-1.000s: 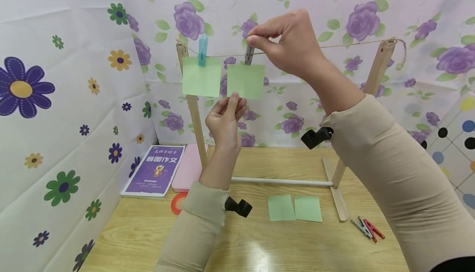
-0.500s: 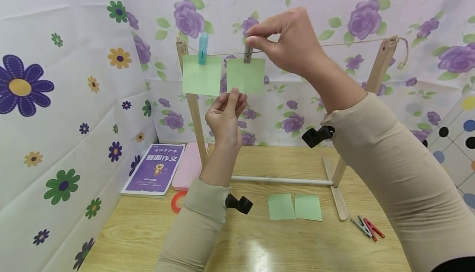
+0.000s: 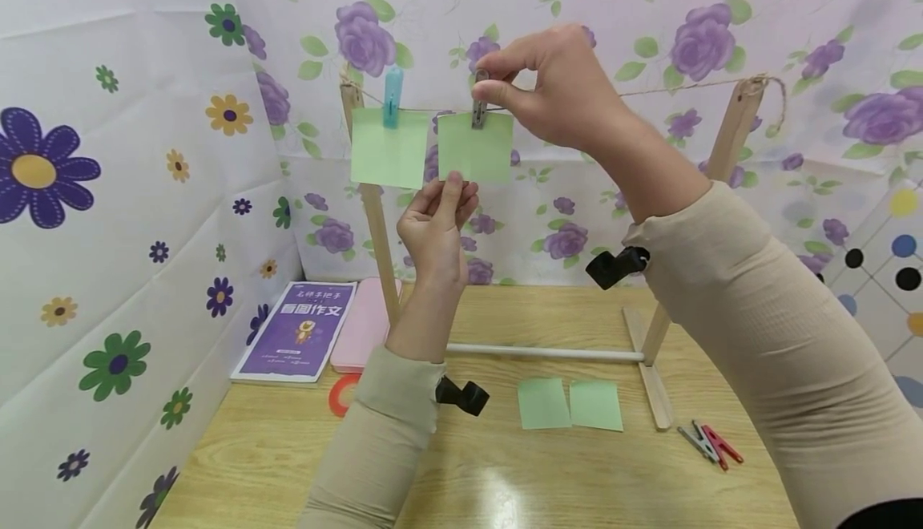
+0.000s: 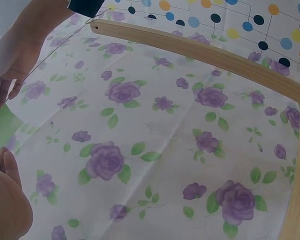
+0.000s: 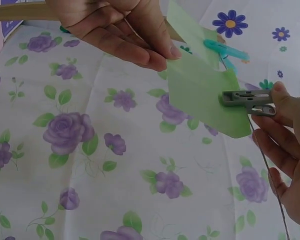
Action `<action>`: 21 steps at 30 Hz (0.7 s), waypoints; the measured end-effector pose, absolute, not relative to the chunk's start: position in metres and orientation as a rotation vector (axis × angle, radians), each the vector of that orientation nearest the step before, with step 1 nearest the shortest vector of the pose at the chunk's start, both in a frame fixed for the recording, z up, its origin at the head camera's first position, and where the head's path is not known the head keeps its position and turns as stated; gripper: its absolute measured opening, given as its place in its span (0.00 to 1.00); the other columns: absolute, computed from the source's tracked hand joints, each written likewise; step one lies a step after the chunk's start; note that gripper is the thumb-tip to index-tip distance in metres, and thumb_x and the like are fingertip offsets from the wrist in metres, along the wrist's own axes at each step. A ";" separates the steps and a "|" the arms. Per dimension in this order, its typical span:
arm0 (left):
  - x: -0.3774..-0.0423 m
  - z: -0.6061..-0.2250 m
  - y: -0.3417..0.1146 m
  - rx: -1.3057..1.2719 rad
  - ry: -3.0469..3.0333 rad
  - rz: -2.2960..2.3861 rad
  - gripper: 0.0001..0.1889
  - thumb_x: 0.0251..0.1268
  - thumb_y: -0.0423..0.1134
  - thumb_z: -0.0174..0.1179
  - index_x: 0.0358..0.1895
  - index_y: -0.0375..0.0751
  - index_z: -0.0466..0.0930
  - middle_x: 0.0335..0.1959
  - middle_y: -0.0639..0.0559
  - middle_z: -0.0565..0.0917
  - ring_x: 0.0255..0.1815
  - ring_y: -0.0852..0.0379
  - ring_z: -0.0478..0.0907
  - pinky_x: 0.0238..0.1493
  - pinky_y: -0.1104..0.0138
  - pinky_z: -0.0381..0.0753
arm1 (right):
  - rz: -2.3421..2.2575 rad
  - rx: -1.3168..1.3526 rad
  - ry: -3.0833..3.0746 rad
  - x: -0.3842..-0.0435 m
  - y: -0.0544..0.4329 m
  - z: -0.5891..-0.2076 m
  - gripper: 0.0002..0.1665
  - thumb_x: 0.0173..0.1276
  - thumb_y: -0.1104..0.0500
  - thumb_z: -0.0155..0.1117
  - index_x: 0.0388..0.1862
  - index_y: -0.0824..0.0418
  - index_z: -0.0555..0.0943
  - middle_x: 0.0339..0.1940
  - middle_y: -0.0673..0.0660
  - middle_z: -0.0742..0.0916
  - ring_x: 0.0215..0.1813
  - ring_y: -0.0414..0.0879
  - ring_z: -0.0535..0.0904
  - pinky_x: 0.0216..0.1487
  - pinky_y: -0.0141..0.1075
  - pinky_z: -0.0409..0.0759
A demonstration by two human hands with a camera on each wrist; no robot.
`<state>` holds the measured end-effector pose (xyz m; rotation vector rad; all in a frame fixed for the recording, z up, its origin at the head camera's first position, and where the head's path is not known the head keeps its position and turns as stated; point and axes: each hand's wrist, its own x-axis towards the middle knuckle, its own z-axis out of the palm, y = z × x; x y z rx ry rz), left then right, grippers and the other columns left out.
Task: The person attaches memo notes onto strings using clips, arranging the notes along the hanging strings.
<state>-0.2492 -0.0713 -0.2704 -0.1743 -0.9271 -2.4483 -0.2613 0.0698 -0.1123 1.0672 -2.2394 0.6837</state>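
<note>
My left hand (image 3: 438, 228) pinches the lower edge of a light green paper square (image 3: 476, 148) between thumb and fingers. At that paper's top edge sits a grey clothespin (image 5: 247, 98), on the string (image 5: 270, 172). Thumb and forefinger of my right hand (image 3: 558, 88) are at the clothespin's handle end, the thumb touching it in the right wrist view. To the left, a second green paper square (image 3: 389, 152) hangs from the string by a blue clothespin (image 3: 392, 98). Only part of each hand shows in the left wrist view.
Wooden posts (image 3: 735, 128) hold up the string, with a white rod (image 3: 548, 352) low between them. On the table (image 3: 548, 481) lie two green paper squares (image 3: 595, 405), grey and red clothespins (image 3: 710, 442), a purple book (image 3: 296, 333), a pink case (image 3: 360, 325) and a red ring (image 3: 343, 395).
The held paper has risen slightly, its top edge now level with the string. My right fingers have shifted on the grey clothespin, so its upper end now shows.
</note>
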 end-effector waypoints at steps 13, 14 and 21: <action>-0.251 -0.275 -0.072 -0.176 -0.955 -2.439 0.05 0.66 0.32 0.68 0.33 0.38 0.82 0.31 0.47 0.87 0.33 0.57 0.88 0.46 0.66 0.90 | 0.614 1.049 -2.309 -0.264 0.068 -0.115 0.25 0.73 0.52 0.68 0.63 0.63 0.82 0.58 0.59 0.86 0.62 0.54 0.77 0.69 0.43 0.74; -0.251 -0.275 -0.072 -0.178 -0.961 -2.437 0.04 0.66 0.32 0.68 0.33 0.39 0.83 0.31 0.47 0.87 0.33 0.57 0.88 0.46 0.65 0.90 | 0.606 1.038 -2.305 -0.264 0.068 -0.115 0.26 0.72 0.51 0.68 0.64 0.62 0.81 0.60 0.59 0.85 0.64 0.54 0.76 0.70 0.43 0.73; -0.252 -0.280 -0.070 -0.170 -1.017 -2.429 0.05 0.67 0.35 0.69 0.36 0.39 0.82 0.33 0.48 0.88 0.36 0.55 0.89 0.49 0.61 0.90 | 0.656 1.052 -2.070 -0.265 0.069 -0.123 0.27 0.70 0.50 0.71 0.61 0.64 0.82 0.59 0.59 0.85 0.66 0.52 0.75 0.73 0.36 0.68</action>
